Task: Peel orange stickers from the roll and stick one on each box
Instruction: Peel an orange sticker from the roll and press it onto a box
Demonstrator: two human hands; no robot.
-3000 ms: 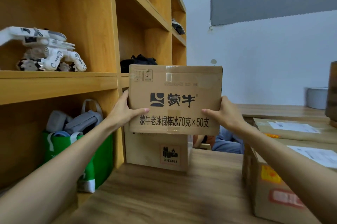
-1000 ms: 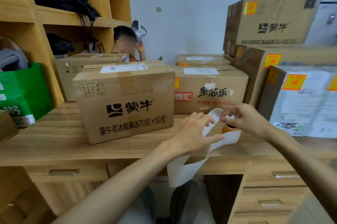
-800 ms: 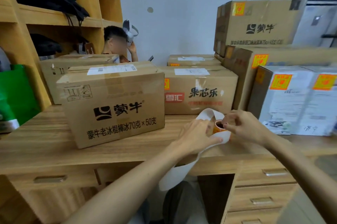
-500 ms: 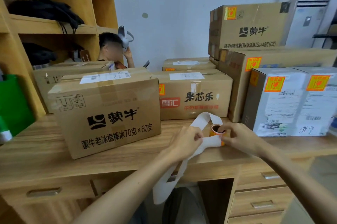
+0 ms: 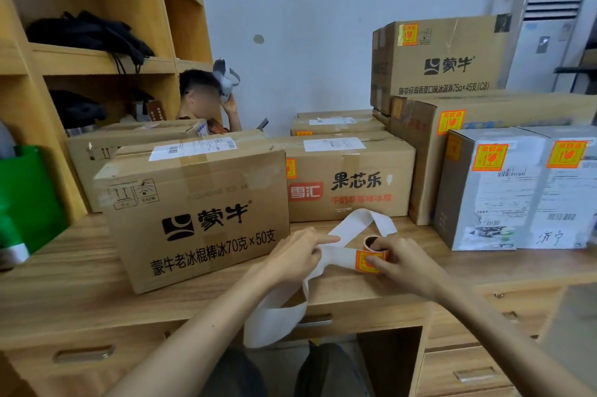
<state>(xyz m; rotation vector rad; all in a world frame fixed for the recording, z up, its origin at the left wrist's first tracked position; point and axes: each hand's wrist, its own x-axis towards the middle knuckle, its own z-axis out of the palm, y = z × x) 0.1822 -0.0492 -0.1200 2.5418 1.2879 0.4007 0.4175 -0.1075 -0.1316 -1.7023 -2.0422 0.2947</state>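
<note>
My right hand (image 5: 399, 259) grips the small roll of orange stickers (image 5: 371, 256) over the desk's front edge, thumb on an orange sticker. My left hand (image 5: 295, 254) pinches the white backing strip (image 5: 342, 235), which loops above the roll and hangs down past the desk edge. To the left stands a brown cardboard box (image 5: 200, 212) with black print and a white label on top, with no orange sticker on its visible faces. Boxes behind and to the right (image 5: 349, 176) carry orange stickers.
A wooden desk (image 5: 64, 273) with drawers holds the boxes. Stacked cartons (image 5: 436, 57) and two white-wrapped boxes (image 5: 523, 189) fill the right side. A wooden shelf unit (image 5: 97, 67) and a green bag (image 5: 26, 199) stand at the left. A person sits behind the boxes.
Three seconds ago both hands held the brown box up by the shelf; it now stands on the desk. Over the last second my hands lowered the roll and drew out more strip.
</note>
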